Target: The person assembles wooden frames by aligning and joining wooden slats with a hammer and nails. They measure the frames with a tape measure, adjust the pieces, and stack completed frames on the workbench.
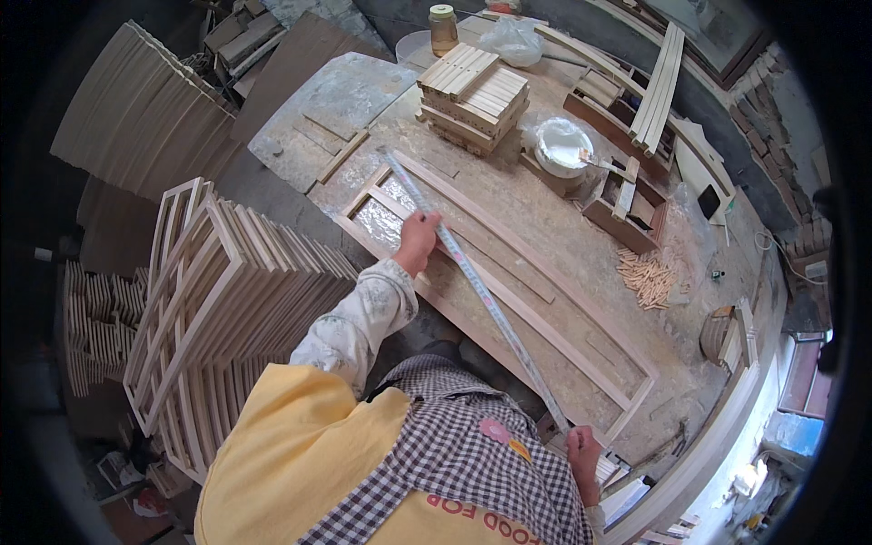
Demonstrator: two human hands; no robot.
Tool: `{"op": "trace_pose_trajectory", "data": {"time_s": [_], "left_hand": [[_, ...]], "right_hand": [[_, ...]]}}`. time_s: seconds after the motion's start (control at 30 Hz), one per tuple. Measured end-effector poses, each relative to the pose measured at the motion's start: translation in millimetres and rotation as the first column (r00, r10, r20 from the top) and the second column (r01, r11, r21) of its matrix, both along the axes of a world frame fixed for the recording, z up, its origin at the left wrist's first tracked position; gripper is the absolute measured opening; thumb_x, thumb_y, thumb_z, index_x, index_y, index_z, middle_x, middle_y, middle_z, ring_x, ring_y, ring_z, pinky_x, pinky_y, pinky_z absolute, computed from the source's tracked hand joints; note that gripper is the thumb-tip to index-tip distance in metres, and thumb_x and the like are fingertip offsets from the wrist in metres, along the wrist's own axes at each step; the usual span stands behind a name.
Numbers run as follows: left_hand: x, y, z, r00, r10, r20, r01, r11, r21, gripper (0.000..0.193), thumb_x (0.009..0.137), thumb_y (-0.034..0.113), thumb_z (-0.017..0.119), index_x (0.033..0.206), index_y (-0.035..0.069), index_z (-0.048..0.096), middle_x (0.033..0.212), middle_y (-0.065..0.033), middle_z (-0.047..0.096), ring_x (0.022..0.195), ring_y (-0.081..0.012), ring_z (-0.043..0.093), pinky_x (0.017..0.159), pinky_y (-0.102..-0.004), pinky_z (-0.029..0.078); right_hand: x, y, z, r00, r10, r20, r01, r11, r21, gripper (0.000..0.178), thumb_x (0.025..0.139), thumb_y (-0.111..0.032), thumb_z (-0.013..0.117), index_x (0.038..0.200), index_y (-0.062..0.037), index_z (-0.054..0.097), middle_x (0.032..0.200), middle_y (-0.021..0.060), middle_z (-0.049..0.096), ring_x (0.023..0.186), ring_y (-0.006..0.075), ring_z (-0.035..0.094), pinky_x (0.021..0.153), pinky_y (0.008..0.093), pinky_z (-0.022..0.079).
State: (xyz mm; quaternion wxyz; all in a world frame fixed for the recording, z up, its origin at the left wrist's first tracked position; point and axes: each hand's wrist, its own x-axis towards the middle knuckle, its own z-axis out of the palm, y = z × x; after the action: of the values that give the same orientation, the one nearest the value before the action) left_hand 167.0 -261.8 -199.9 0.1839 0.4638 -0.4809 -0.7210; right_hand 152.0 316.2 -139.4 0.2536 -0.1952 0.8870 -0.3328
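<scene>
A long, narrow wooden frame with a crossbar near its far end lies on the worktable in front of me. Slantwise over it runs a pale measuring tape, from the far corner down to the near long side close to the right end. My left hand is closed on the tape, partway along it above the frame's near rail. At the tape's near end, my right hand has its fingers closed round it, just off the frame's near right corner. Whatever sits inside the right hand is hidden.
Stacked wooden slats, a white glue bucket with a brush, and a wooden box stand beyond the frame. Dowels lie heaped at right. Many finished frames lean together on my left, near the table edge.
</scene>
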Motion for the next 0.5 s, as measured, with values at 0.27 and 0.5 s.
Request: {"op": "trace_pose_trajectory", "data": {"time_s": [0.27, 0.5], "left_hand": [[2, 31, 12, 0.883, -0.196, 0.426, 0.345, 0.887, -0.307, 0.032, 0.094, 0.035, 0.071, 0.081, 0.005, 0.073, 0.064, -0.0045, 0.067, 0.056, -0.0126, 0.059, 0.051, -0.0299, 0.042], [4, 2, 18, 0.85, 0.01, 0.526, 0.316, 0.79, -0.526, 0.041, 0.09, 0.045, 0.07, 0.083, 0.005, 0.074, 0.074, -0.0174, 0.07, 0.071, -0.0357, 0.068, 0.068, -0.046, 0.051]], "right_hand": [[19, -94, -1, 0.988, -0.03, 0.15, 0.045, 0.994, -0.101, 0.021, 0.102, -0.022, 0.06, 0.102, -0.0019, 0.067, 0.076, 0.0096, 0.066, 0.066, 0.0166, 0.064, 0.064, 0.0321, 0.051], [25, -130, -31, 0.984, -0.06, 0.165, 0.088, 0.982, -0.167, 0.023, 0.102, -0.025, 0.061, 0.104, -0.0037, 0.068, 0.074, 0.0079, 0.067, 0.066, 0.014, 0.064, 0.064, 0.0311, 0.052]]}}
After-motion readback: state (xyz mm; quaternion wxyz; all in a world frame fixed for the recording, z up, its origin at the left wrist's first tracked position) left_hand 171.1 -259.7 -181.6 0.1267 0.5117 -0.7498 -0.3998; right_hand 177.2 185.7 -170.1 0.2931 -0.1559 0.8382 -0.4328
